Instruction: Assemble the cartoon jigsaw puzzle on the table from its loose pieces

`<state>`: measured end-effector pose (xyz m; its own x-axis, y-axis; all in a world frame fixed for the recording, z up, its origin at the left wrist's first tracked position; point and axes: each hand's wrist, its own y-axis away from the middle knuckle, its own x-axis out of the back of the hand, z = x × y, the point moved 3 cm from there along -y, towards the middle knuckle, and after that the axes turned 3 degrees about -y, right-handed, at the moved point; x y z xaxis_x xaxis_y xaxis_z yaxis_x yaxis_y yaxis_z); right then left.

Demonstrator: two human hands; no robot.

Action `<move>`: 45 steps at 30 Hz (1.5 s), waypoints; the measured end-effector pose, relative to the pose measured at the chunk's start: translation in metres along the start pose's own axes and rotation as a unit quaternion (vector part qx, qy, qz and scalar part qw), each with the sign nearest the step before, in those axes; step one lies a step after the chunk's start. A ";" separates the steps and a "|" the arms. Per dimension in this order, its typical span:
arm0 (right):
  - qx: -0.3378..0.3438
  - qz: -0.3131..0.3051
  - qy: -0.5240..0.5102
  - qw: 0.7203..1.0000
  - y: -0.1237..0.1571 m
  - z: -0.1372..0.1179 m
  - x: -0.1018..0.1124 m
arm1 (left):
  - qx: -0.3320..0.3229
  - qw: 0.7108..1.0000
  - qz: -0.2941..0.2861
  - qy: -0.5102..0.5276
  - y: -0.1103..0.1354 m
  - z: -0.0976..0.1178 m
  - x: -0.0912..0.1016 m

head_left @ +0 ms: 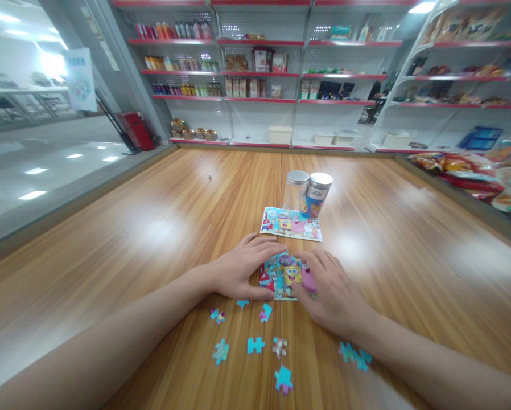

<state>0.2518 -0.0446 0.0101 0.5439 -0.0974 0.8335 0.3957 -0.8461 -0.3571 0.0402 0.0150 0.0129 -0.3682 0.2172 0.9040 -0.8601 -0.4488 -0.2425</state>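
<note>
the left hand (247, 270) and the right hand (330, 287) are bare, with slim fingers (262, 249); both forearms (153, 319) are bare also.

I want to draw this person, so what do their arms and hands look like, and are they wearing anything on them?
The left arm and right arm are bare, with no sleeves in view. The left hand and right hand wear no gloves. I see no watch, bracelet or rings.

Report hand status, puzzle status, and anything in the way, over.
Left hand and right hand at either side of puzzle. Partly joined, loose pieces nearby. Picture card beyond; nothing seen blocking.
</note>
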 end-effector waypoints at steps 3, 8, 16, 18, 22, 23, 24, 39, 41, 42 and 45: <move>0.004 -0.007 0.004 1.000 0.000 -0.001 0.000 | 0.002 1.000 -0.002 -0.004 0.000 0.000 0.000; 0.007 -0.011 0.006 1.000 -0.001 -0.003 0.002 | -0.002 1.000 -0.004 -0.007 0.000 0.000 -0.001; 0.013 -0.009 0.008 1.000 -0.001 -0.002 0.000 | 0.000 1.000 -0.008 -0.009 0.000 0.000 -0.002; 0.011 -0.009 0.009 1.000 -0.001 -0.001 0.000 | 0.000 1.000 -0.008 -0.009 0.000 0.000 -0.002; 0.011 -0.010 0.012 1.000 -0.001 -0.001 0.000 | -0.001 1.000 -0.003 -0.007 0.000 0.000 -0.002; 0.012 -0.010 0.012 1.000 -0.001 -0.002 0.000 | -0.001 1.000 -0.003 -0.006 0.000 0.000 -0.002; 0.013 -0.009 0.012 1.000 -0.001 -0.002 0.000 | 0.000 1.000 -0.002 -0.006 0.000 0.000 -0.002; 0.009 -0.006 0.004 1.000 -0.001 -0.002 0.000 | -0.005 1.000 -0.001 -0.012 0.000 -0.001 -0.001; 0.009 -0.007 0.005 1.000 -0.001 -0.002 0.000 | -0.003 1.000 0.000 -0.011 0.000 -0.001 -0.001; 0.009 -0.007 0.006 1.000 -0.001 -0.002 0.001 | -0.002 1.000 -0.001 -0.011 0.000 -0.001 -0.001; 0.010 -0.005 0.003 1.000 -0.001 -0.002 0.001 | -0.001 1.000 -0.005 -0.013 0.000 -0.001 -0.002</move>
<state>0.2505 -0.0448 0.0124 0.5356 -0.0920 0.8395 0.4164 -0.8361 -0.3573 0.0408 0.0151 0.0111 -0.3507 0.1977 0.9154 -0.8641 -0.4452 -0.2349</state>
